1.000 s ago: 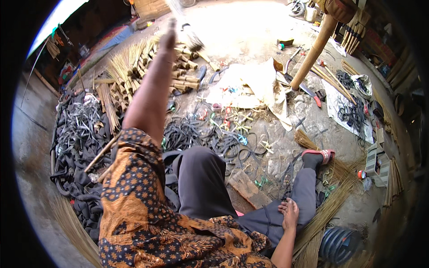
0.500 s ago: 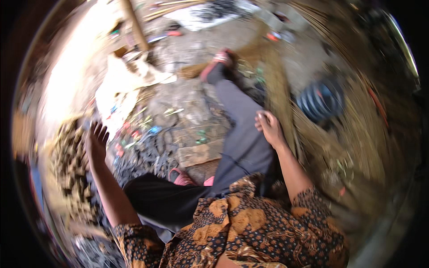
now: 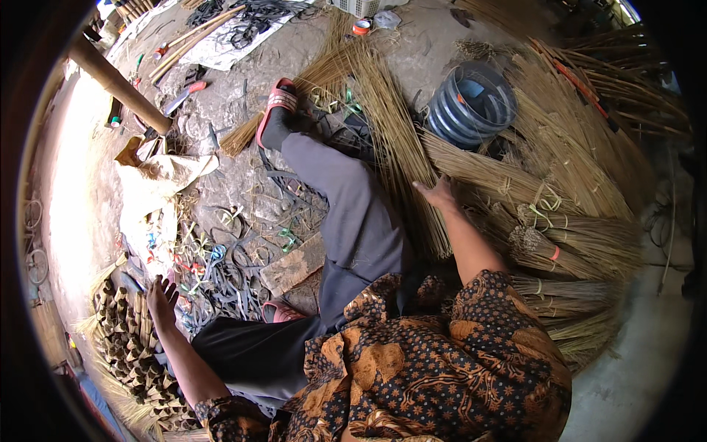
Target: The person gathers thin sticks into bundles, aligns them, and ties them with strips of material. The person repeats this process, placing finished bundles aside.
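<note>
Straw-coloured long stalks (image 3: 394,140) lie on floor along your outstretched leg (image 3: 353,188), likely kept parallel to avoid tangling
Right hand (image 3: 442,194) open, empty, over or beside stalks; contact cannot be told
Left hand (image 3: 162,300) open, fingers spread, empty, near stacked brown bundles (image 3: 127,331)
Tied bundles (image 3: 589,239) at your right, presumably within reach; pale-green ties (image 3: 543,211) probably stop splaying

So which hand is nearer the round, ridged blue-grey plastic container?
Right. The right hand is apart from the container, on its near side; the left hand is far off to the left, by the pile of brown, cylindrical bound-stalk bundles.
</note>
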### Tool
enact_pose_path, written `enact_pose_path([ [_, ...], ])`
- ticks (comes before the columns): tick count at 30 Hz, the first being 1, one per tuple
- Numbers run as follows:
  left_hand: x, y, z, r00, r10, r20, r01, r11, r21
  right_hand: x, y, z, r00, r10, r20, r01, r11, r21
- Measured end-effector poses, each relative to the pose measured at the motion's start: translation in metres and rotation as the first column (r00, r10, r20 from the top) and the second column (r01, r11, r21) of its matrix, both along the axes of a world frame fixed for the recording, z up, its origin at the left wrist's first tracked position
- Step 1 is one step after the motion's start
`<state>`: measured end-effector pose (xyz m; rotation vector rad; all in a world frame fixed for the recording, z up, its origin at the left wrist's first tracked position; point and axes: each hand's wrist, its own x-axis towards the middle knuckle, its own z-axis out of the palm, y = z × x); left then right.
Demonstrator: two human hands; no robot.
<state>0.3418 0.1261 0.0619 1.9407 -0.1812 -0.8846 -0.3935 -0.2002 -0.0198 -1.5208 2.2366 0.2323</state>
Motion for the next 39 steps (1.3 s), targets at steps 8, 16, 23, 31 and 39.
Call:
enact_pose_path([
  [8,0.006,0.024,-0.006,1.000,0.008,0.001,-0.008,0.999,0.032,0.023,-0.003,0.003,1.000,-0.012,-0.009,0.013,0.992,0.125],
  [16,0.001,0.014,-0.003,0.999,-0.048,0.016,0.048,0.999,0.013,0.016,-0.007,-0.016,0.999,0.037,-0.031,-0.036,0.999,0.037],
  [23,-0.002,0.004,-0.004,0.997,-0.075,0.022,0.075,0.997,0.014,0.003,-0.025,-0.015,0.983,-0.102,0.154,0.096,0.994,0.043],
  [31,-0.001,-0.004,-0.003,0.994,-0.103,0.025,0.101,0.993,0.060,-0.005,-0.026,0.010,0.972,-0.080,0.219,0.056,0.992,0.116],
  [39,-0.006,-0.005,-0.003,0.994,-0.102,0.029,0.101,0.995,0.022,-0.009,-0.022,-0.031,0.975,-0.123,0.183,0.112,0.991,0.069],
])
